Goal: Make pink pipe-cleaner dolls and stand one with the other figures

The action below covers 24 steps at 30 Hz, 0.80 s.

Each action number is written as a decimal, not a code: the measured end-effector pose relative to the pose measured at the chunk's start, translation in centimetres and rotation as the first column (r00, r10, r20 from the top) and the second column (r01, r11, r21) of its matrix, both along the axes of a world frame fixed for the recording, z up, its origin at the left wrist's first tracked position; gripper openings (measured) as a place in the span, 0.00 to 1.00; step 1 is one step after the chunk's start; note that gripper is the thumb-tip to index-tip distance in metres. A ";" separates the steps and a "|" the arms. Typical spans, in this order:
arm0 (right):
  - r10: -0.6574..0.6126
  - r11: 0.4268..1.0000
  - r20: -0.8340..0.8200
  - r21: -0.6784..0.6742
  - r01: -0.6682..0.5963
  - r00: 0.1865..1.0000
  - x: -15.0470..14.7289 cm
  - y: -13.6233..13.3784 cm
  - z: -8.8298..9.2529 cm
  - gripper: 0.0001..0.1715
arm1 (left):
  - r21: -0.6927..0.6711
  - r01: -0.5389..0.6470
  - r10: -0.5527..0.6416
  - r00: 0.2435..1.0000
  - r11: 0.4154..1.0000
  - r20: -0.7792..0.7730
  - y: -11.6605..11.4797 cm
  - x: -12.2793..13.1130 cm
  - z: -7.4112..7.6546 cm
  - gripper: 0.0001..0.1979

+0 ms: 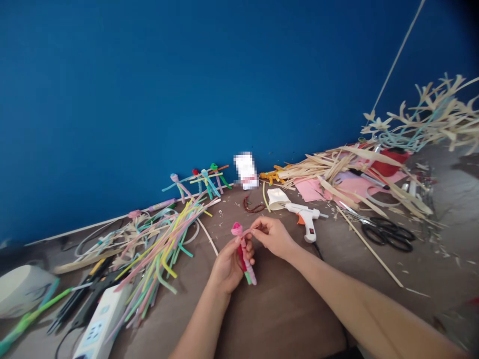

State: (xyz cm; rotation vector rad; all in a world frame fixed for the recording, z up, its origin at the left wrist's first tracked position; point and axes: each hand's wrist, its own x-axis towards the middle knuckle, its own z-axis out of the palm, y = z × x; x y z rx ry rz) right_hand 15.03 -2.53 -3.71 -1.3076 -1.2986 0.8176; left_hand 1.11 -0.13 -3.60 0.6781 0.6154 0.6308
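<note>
A person's bare hands are meeting over a dark tabletop (277, 309), both forearms reaching in from the bottom edge of the view. The left hand (228, 267) is curling its fingers around a small fuzzy-stem figure (245, 259), thumb pressing near the top, wrist angling up and inward. The right hand (275, 237) is coming across from the other side, palm facing down, its thumb and forefinger pinching a thin pink strand (247, 231) that is stretching out from just below the figure's head.

The figure is leaning slightly in the grip, above the table's middle, between the white glue gun (309, 217) and a spread of pastel stems (160, 259). Its round head is showing hot pink above a paler pink wrap; below the fingers, crimson and lilac lengths are hanging down, one ending in green. Whether the strand is already winding around the neck, or only touching it, is hard to tell at this size. Similar figures (204, 182) are leaning near the blue wall (149, 89).
</note>
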 end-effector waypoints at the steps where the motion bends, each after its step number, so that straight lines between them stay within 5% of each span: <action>1: -0.009 1.000 -0.028 -0.018 0.009 1.000 0.1 0.1 0.0 0.04 | -0.004 0.024 -0.024 1.000 1.000 0.017 -0.1 0.0 0.1 0.13; 11: -0.066 0.996 -0.195 -0.073 0.053 0.979 0.4 0.5 -0.4 0.06 | 0.188 0.109 -0.090 0.990 0.976 -0.108 -0.6 0.3 -0.4 0.11; 19: -0.081 0.993 -0.167 -0.100 0.065 0.983 0.3 0.4 -0.1 0.06 | 0.342 0.003 0.041 0.992 0.940 -0.122 -1.1 0.9 -0.6 0.12; 24: -0.010 0.987 -0.108 -0.161 -0.008 0.994 0.1 0.2 -0.1 0.05 | 0.279 -0.144 0.170 0.983 0.950 -0.072 -0.6 0.9 -0.6 0.15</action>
